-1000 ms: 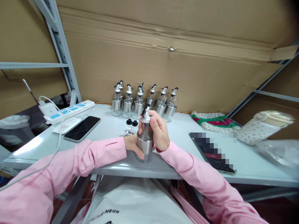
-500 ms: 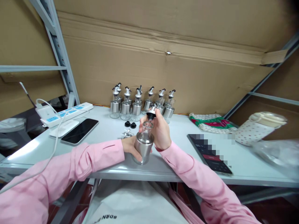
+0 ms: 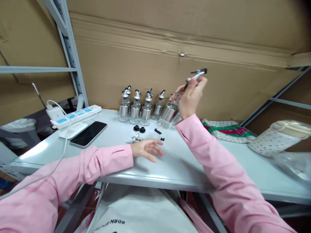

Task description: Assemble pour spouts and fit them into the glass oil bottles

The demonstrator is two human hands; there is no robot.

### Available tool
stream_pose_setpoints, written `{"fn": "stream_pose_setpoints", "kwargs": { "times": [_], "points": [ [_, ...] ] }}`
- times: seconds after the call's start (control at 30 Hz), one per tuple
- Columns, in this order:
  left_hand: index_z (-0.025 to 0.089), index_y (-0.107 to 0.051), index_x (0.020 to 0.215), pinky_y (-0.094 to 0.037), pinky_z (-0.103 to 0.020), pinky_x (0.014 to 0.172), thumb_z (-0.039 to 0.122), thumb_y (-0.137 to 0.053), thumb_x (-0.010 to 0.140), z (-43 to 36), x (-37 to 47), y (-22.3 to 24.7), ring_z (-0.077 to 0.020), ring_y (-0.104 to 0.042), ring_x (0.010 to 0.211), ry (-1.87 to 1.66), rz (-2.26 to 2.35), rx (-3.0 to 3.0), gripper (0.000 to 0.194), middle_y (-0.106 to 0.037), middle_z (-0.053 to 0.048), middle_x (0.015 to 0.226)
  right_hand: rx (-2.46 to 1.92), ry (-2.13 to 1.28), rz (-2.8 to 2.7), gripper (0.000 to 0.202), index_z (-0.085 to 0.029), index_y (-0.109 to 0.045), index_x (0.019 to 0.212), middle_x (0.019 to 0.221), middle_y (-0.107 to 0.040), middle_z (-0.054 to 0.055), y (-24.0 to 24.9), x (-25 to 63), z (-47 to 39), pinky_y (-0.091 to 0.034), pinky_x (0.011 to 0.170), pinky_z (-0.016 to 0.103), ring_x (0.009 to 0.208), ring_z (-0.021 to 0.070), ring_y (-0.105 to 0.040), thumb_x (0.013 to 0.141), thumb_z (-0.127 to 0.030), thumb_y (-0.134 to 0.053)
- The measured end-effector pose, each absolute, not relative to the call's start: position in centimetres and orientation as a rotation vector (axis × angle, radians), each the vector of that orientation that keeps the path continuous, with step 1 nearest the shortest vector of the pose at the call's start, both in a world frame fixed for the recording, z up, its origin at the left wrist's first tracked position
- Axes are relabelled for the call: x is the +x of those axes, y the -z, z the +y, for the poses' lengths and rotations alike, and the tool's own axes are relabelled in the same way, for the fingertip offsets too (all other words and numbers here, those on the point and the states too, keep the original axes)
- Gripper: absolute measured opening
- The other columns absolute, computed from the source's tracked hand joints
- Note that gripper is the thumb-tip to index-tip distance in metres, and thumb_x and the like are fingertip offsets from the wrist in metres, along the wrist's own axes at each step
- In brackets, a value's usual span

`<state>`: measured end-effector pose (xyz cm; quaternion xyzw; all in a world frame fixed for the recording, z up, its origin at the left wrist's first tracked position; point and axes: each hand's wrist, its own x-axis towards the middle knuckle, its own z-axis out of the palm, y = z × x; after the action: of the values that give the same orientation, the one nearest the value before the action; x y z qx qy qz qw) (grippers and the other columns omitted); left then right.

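My right hand (image 3: 191, 98) is wrapped round the neck of a glass oil bottle (image 3: 169, 113) with a steel band. The bottle leans to the right; its black and silver pour spout (image 3: 198, 73) sticks out above my fingers. My left hand (image 3: 147, 149) lies open over the front of the table, fingers spread, with nothing in it. Near it are several small silver spout parts (image 3: 136, 138), two black stoppers (image 3: 139, 129), a black lever (image 3: 158, 131) and small black pieces (image 3: 162, 139). Several spouted bottles (image 3: 135, 111) stand upright at the back; some are partly hidden behind my right hand.
At the left lie a phone (image 3: 89, 134), a white charger pad (image 3: 73, 130) and a power strip (image 3: 77, 116); a white cable (image 3: 65, 145) runs over my left sleeve. To the right are a patterned cloth (image 3: 228, 129), a dotted tumbler (image 3: 274, 139) and a clear plastic bag (image 3: 293, 165). Cardboard backs the table.
My left hand has let go of the bottle and opened. My right hand has carried the bottle up and to the right, toward the back row. The black lever and small pieces have come into sight.
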<state>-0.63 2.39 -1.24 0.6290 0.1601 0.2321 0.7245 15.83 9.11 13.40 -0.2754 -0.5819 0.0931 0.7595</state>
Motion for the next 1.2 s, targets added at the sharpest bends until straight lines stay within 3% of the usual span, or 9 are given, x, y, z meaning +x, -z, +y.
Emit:
{"fn": "stream_pose_setpoints", "kwargs": {
  "times": [0.23,0.37,0.6,0.8,0.87,1.0,1.1,1.2],
  "points": [
    [0.018,-0.056,0.105,-0.040,-0.039,0.091,0.022,-0.082,0.052,2.2,-0.7,0.7,-0.0173,-0.061,0.093,-0.498,0.368,1.386,0.060,-0.065,-0.006,0.093,-0.899,-0.074,-1.472,0.041,-0.022,-0.031,0.117,0.072,-0.061,0.003,-9.2,15.3,16.8,-0.042,0.047,0.027,0.046,0.0128,-0.054,0.089,-0.052,-0.029],
    [0.017,-0.057,0.102,-0.042,-0.037,0.087,0.022,-0.082,0.052,2.0,-0.7,0.6,-0.0170,-0.061,0.091,-0.498,0.378,1.378,0.057,-0.065,-0.006,0.091,-1.051,0.023,-1.536,0.041,-0.021,-0.031,0.122,0.087,-0.063,0.010,-8.0,15.7,18.8,-0.047,0.063,0.034,0.067,0.0195,-0.063,0.090,-0.047,-0.027],
    [0.013,-0.059,0.090,-0.043,-0.029,0.073,0.026,-0.082,0.053,1.9,-0.7,0.4,-0.0126,-0.061,0.075,-0.490,0.393,1.376,0.046,-0.065,-0.003,0.077,-1.210,0.098,-1.724,0.036,-0.018,-0.039,0.119,0.105,-0.059,0.013,-7.1,15.5,19.9,-0.045,0.079,0.039,0.091,0.0240,-0.061,0.090,-0.039,-0.034],
    [0.013,-0.055,0.093,-0.041,-0.031,0.074,0.029,-0.080,0.055,2.0,-0.4,0.5,-0.0141,-0.062,0.072,-0.564,0.394,1.338,0.048,-0.066,-0.003,0.073,-0.891,0.376,-1.779,0.028,-0.017,-0.051,0.105,0.109,-0.049,0.014,-7.6,15.8,16.0,-0.039,0.091,0.039,0.105,0.0227,-0.048,0.086,-0.036,-0.043],
    [0.014,-0.053,0.096,-0.041,-0.032,0.075,0.032,-0.080,0.056,1.9,-0.2,0.6,-0.0153,-0.063,0.071,-0.608,0.405,1.274,0.052,-0.066,-0.003,0.072,-0.866,0.400,-1.733,0.028,-0.019,-0.053,0.100,0.105,-0.047,0.013,-7.2,15.9,13.1,-0.039,0.089,0.038,0.101,0.0222,-0.047,0.083,-0.040,-0.049],
    [0.014,-0.049,0.095,-0.041,-0.029,0.067,0.038,-0.077,0.057,1.9,-0.1,0.5,-0.0159,-0.064,0.064,-0.642,0.471,1.145,0.053,-0.066,-0.002,0.069,-0.682,0.222,-1.924,0.018,-0.018,-0.053,0.089,0.074,-0.050,0.003,-4.7,15.6,7.7,-0.042,0.064,0.029,0.066,0.0151,-0.048,0.085,-0.035,-0.046],
    [0.014,-0.051,0.087,-0.037,-0.024,0.057,0.042,-0.077,0.055,2.0,-0.1,0.2,-0.0144,-0.061,0.056,-0.652,0.534,1.107,0.050,-0.064,-0.002,0.064,-0.508,0.145,-2.179,0.021,-0.017,-0.053,0.081,0.069,-0.053,0.003,-2.9,15.0,5.6,-0.041,0.061,0.025,0.063,0.0131,-0.049,0.090,-0.027,-0.036],
    [0.010,-0.056,0.074,-0.039,-0.025,0.058,0.046,-0.074,0.055,2.1,-0.2,-0.1,-0.0144,-0.061,0.059,-0.635,0.545,1.094,0.045,-0.063,-0.004,0.065,-0.496,0.065,-2.248,0.026,-0.017,-0.053,0.078,0.067,-0.056,0.003,-2.3,14.3,4.7,-0.041,0.059,0.024,0.061,0.0122,-0.051,0.090,-0.027,-0.034]
  ]
}}
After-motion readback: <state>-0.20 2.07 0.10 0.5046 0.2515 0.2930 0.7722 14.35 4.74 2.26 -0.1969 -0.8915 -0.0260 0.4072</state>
